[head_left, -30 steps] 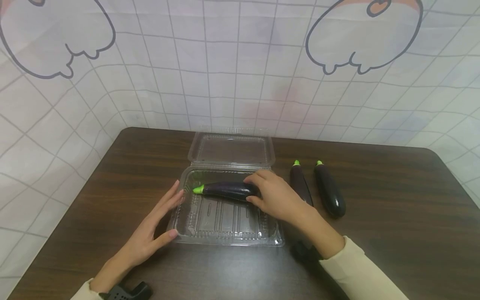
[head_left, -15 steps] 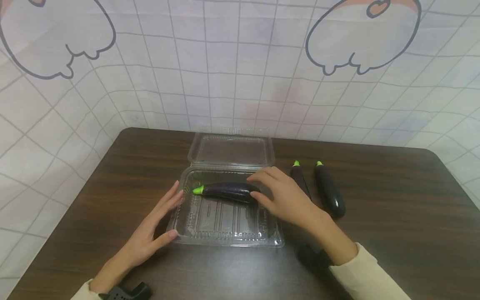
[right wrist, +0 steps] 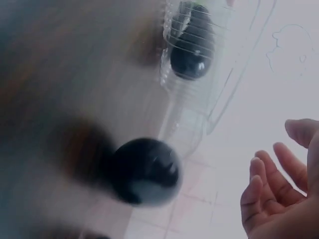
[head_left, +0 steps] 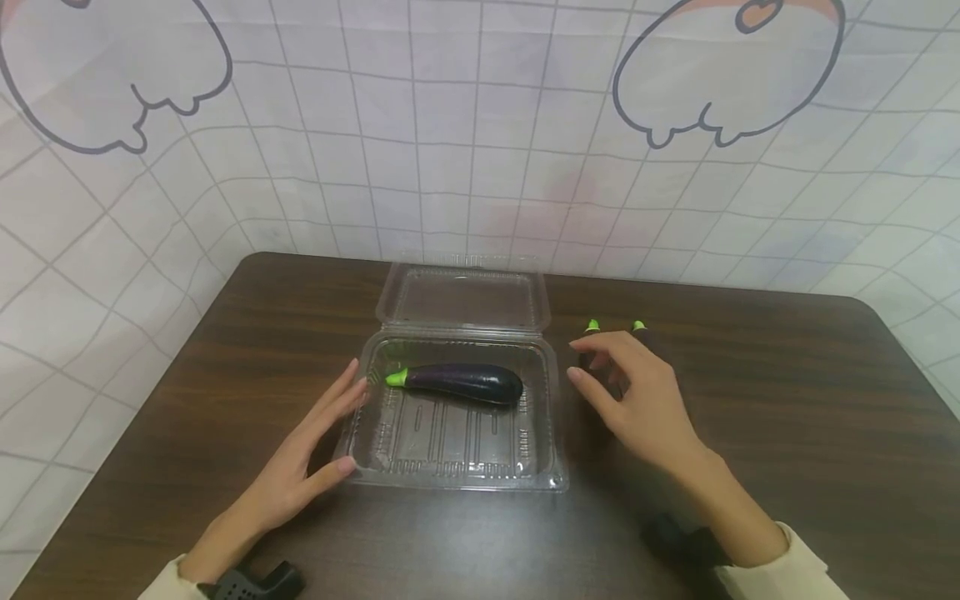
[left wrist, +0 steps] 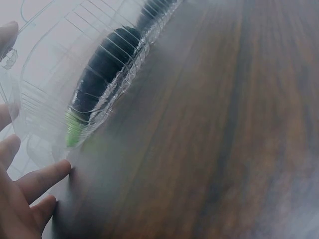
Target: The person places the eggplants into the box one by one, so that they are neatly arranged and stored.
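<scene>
An eggplant (head_left: 463, 382) with a green stem lies crosswise in the clear plastic clamshell box (head_left: 450, 481), whose lid (head_left: 463, 300) is folded back. My left hand (head_left: 292, 467) rests against the box's left side with straight, spread fingers; the left wrist view shows fingertips (left wrist: 62, 167) at the clear wall. To the right of the box my right hand (head_left: 637, 396) hovers over two more eggplants, fingers bent loosely and holding nothing. Only their green stems (head_left: 593, 326) show past it in the head view. In the right wrist view the rounded end of one eggplant (right wrist: 147, 172) appears close by.
A dark wood-grain table (head_left: 810, 400) carries everything. Behind it hangs a white grid-patterned cloth (head_left: 450, 150) with cartoon outlines. A black wrist device (head_left: 258, 581) sits on my left wrist.
My right hand has let go of the eggplant in the box and moved right, over the two loose eggplants. My left hand has stayed in place at the box's side.
</scene>
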A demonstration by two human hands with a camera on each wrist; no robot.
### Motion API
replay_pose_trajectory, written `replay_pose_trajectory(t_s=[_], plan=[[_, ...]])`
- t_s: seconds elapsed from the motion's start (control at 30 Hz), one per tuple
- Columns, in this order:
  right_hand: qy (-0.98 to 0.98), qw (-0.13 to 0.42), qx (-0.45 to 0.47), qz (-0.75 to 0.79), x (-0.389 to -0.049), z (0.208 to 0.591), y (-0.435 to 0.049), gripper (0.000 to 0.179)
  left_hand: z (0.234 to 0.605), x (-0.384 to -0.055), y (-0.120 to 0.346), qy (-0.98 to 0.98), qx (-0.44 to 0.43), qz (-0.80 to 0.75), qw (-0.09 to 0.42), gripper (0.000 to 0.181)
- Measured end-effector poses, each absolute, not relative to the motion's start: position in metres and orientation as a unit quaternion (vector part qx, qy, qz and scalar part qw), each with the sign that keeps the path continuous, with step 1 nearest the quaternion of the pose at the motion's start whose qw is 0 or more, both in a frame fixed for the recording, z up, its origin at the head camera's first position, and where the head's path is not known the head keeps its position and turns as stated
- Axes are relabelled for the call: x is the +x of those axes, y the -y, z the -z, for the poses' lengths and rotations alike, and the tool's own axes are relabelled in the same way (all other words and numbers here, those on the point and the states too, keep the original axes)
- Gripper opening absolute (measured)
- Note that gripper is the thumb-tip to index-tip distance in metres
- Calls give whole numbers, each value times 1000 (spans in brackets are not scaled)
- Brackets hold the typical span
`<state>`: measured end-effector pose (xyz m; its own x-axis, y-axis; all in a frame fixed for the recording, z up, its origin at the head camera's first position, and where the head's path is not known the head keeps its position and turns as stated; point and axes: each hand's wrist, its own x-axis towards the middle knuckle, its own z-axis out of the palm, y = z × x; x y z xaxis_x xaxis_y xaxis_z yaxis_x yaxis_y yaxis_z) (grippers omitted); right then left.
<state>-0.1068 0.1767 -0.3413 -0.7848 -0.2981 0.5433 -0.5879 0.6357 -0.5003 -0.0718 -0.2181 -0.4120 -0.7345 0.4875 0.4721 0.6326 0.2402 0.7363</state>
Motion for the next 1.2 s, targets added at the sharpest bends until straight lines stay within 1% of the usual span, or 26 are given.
replay_pose_trajectory(t_s=[0.13, 0.27, 0.43, 0.63, 1.07, 1.2], plan=[[884, 212, 193, -369, -99, 342, -191, 27, 411, -71, 218, 785, -357, 501, 73, 69], [886, 202, 128, -396, -90, 344, -205, 25, 412, -71, 219, 785, -358, 501, 74, 69], [882, 209, 72, -416, -84, 344, -217, 25, 413, -72, 219, 786, -357, 500, 73, 69], [877, 208, 32, -431, -78, 347, -227, 27, 413, -72, 219, 786, -357, 500, 72, 69], [893, 167, -14, -417, -71, 363, -247, 38, 413, -73, 218, 780, -364, 503, 77, 69], [894, 148, -33, -422, -72, 371, -253, 44, 413, -72, 218, 780, -364, 503, 77, 69]])
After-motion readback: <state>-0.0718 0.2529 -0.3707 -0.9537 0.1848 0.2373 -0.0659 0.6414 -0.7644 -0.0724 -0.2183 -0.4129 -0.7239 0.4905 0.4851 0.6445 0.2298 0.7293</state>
